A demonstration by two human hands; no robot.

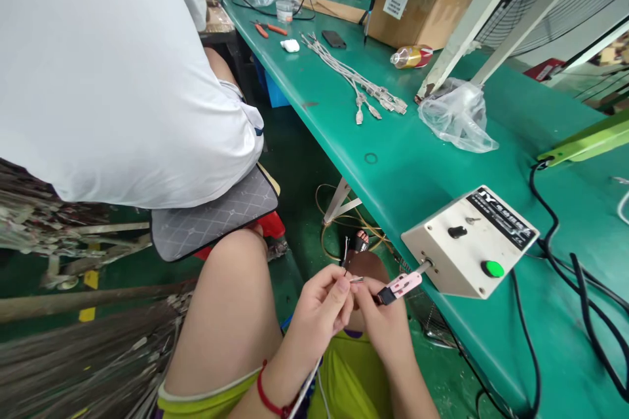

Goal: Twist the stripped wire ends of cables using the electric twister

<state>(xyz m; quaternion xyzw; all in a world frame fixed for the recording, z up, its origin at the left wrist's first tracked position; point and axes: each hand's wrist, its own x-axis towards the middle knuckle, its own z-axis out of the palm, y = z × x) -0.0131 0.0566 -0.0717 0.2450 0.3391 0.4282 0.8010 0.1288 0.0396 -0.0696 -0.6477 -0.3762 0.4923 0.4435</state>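
Observation:
Over my lap, my left hand (324, 308) is closed in a pinch on a white cable (308, 385), which hangs down past a red wrist cord. Short wire ends show at its fingertips, one of them dark and pointing up. Against those fingertips, my right hand (386, 321) pinches the same cable end; its exact grip is partly hidden. Just above the right hand, a pink and black clip (400, 286) sticks out on a shaft from a beige control box (469, 242) with a green button and a black knob. The box stands at the table's edge.
On the green table (339, 131) lie a bundle of USB cables (363, 82), a phone (334, 38), a plastic bag (459, 114), a bottle (411, 57) and orange-handled pliers (268, 29). Black cords (584, 294) run at right. A person in white (122, 78) sits close at left.

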